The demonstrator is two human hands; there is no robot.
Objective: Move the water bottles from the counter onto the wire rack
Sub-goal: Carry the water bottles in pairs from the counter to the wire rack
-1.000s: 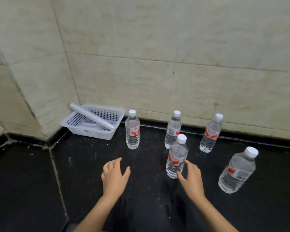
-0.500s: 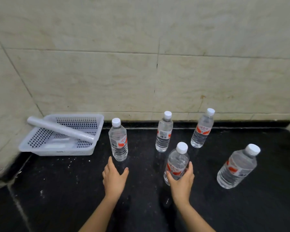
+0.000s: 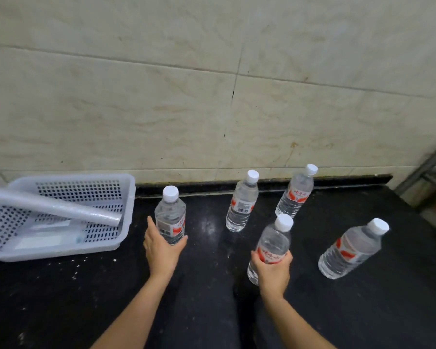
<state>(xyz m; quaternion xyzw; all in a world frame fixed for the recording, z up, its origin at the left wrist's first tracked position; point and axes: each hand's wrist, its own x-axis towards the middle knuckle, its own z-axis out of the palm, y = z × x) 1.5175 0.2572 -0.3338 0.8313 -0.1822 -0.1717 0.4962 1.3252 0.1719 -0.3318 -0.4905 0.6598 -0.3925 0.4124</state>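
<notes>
Five clear plastic water bottles (image 3: 242, 201) stand on the black table (image 3: 61, 298), right hand (image 3: 272, 270) clamped on the 5 o'clock bottle (image 3: 275, 244), left hand (image 3: 163, 246) curled round the 9 o'clock bottle (image 3: 170, 217), whose low grip may let it tip.

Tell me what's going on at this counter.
A person is picking up water bottles from the black counter. The left hand grips the left bottle next to the basket. The right hand grips the front bottle round its label. Neither bottle is clearly lifted yet. The middle bottle, back bottle and right bottle stand untouched. A metal frame shows at the far right, possibly the rack.
</notes>
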